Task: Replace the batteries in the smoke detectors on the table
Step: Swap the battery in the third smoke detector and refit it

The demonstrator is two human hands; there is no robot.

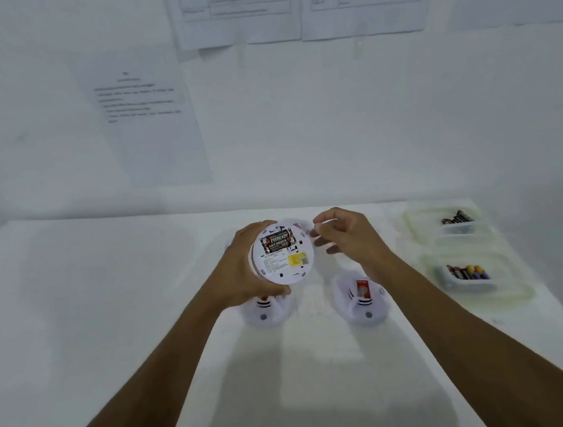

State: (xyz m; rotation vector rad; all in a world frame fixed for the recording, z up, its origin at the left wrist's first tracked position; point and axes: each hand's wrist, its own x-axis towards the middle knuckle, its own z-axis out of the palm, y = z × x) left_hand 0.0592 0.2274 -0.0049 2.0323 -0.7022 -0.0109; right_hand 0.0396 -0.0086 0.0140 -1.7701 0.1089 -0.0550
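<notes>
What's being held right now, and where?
The left hand grips the smoke detector by its rim, batteries facing the camera. Whether the right hand pinches anything cannot be told.

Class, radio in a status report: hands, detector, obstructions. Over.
Left hand grips smoke detector, batteries seated, compartment uncovered. Right hand beside it, grip unclear. Nothing blocking.
</notes>
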